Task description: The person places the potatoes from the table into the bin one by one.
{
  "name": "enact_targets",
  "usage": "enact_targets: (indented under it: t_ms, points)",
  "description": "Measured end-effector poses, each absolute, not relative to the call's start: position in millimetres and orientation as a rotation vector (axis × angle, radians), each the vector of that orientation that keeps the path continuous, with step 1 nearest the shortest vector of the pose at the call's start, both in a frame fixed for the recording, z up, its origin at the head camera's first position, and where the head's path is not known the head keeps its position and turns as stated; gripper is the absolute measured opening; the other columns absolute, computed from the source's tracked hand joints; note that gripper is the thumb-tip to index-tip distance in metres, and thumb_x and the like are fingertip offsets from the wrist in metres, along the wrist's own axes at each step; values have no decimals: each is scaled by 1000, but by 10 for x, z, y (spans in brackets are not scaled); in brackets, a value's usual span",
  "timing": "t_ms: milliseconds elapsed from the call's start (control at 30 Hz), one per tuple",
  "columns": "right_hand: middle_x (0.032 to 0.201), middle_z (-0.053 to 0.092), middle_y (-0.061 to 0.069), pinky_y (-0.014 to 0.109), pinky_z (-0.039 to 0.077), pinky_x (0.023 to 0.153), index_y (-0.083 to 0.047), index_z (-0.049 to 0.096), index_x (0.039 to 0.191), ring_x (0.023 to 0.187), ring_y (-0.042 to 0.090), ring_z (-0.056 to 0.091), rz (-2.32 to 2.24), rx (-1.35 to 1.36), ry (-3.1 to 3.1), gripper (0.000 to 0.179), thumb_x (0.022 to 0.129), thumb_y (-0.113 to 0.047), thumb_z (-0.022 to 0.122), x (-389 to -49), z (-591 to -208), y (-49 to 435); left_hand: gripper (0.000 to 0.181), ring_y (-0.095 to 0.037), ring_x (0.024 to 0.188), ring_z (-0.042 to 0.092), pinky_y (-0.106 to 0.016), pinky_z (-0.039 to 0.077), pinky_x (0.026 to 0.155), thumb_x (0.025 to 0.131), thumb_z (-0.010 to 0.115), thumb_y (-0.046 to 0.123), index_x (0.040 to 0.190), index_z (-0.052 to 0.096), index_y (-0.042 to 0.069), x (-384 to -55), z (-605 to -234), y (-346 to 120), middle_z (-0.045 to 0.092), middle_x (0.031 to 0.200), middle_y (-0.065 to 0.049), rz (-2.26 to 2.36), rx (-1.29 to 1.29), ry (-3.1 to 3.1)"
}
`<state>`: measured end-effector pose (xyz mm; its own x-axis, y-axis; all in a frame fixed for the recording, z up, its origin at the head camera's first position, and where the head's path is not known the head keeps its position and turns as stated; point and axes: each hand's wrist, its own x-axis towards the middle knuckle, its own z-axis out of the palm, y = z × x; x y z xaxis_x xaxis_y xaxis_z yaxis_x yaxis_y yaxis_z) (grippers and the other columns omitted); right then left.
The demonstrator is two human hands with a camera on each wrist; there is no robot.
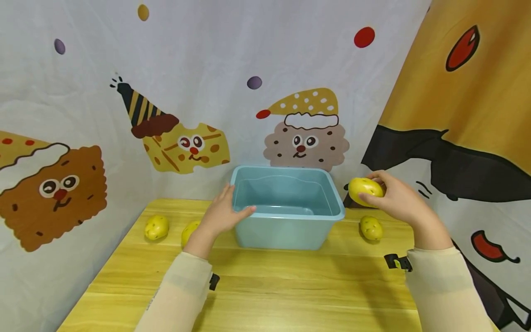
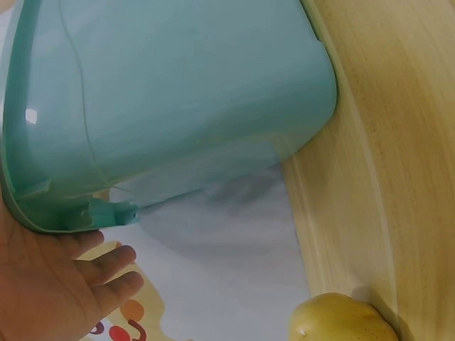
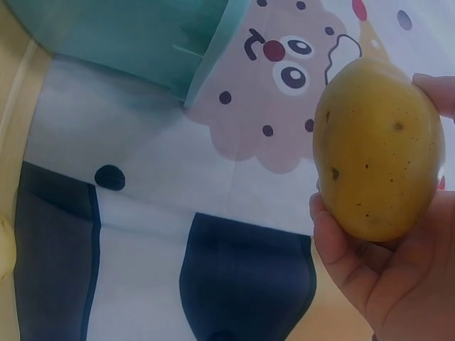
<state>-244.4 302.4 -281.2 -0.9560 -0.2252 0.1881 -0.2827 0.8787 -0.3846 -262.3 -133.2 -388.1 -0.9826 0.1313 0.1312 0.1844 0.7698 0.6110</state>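
My right hand (image 1: 396,198) grips a yellow potato (image 1: 365,191) between thumb and fingers, raised to the right of a light blue plastic bin (image 1: 286,233). In the right wrist view the potato (image 3: 380,149) shows dark specks, with the bin's rim off to its left. My left hand (image 1: 221,212) is at the bin's left end, thumb along the front rim and fingers at the left rim. Seen from the left wrist, the fingers (image 2: 106,270) stretch out fairly straight under the rim. The visible inside of the bin holds nothing.
A second potato (image 1: 371,228) lies on the wooden table (image 1: 290,286) below my right hand. Two more are left of the bin: one potato (image 1: 156,227) near the table's left edge, another potato (image 1: 189,233) partly hidden by my left wrist. A printed cloth (image 1: 199,55) hangs behind.
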Motion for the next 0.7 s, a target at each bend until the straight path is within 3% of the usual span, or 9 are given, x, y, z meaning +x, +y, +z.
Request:
enact_targets:
  t_ms: [700]
  points:
    - [115,61,16,38,45,74,-8,50,132,90,27,57,718,534,-2964,64,91,-53,67,-2875,-2740,2747,112,-45,148,19,-67,24,112,85,59,74,161,14,6,-2613,-3872,-1323,5,168,-13,-1023,-243,-2885]
